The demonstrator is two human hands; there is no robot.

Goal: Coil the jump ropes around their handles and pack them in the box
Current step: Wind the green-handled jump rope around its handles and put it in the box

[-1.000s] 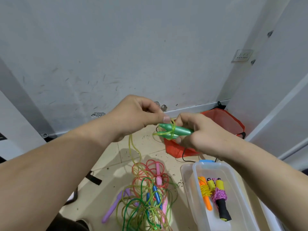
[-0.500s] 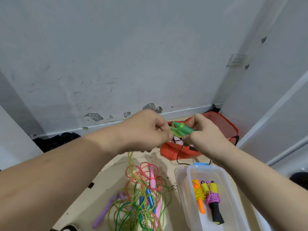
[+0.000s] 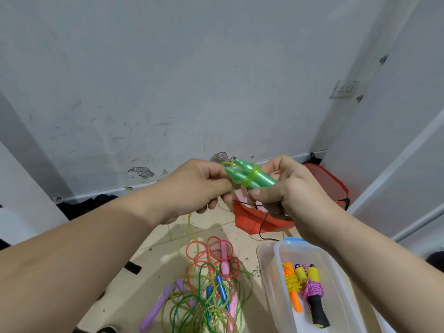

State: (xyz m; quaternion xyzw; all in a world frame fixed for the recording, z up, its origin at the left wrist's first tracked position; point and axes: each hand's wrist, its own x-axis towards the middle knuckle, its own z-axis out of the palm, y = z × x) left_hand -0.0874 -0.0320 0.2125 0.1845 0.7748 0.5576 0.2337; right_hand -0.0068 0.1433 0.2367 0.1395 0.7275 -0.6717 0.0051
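Item 1. Green handles (image 3: pixel 252 174): a pair, held side by side in mid-air between the two hands, with a few turns of yellow-green rope (image 3: pixel 249 182) around their middle.

Item 2. Right hand (image 3: pixel 290 195): fingers and thumb curled round the butt ends of the green handles.

Item 3. Left hand (image 3: pixel 199 186): just left of the right hand, fingers curled, pinching the yellow-green rope at the handles' tapered tips. The slack drops below this hand to the floor.

Item 4. Box (image 3: pixel 280 306): clear plastic, on the floor below the right hand. It holds an orange-handled rope (image 3: pixel 293 287) with a yellow coil and a pink-corded rope (image 3: pixel 313 293) with yellow-and-black handles.

Item 5. Loose ropes (image 3: pixel 211 292): a tangled pile of pink, blue, purple and green, on the floor below the left hand.

Item 6. Red bag (image 3: pixel 249 218): on the floor beyond the right hand.
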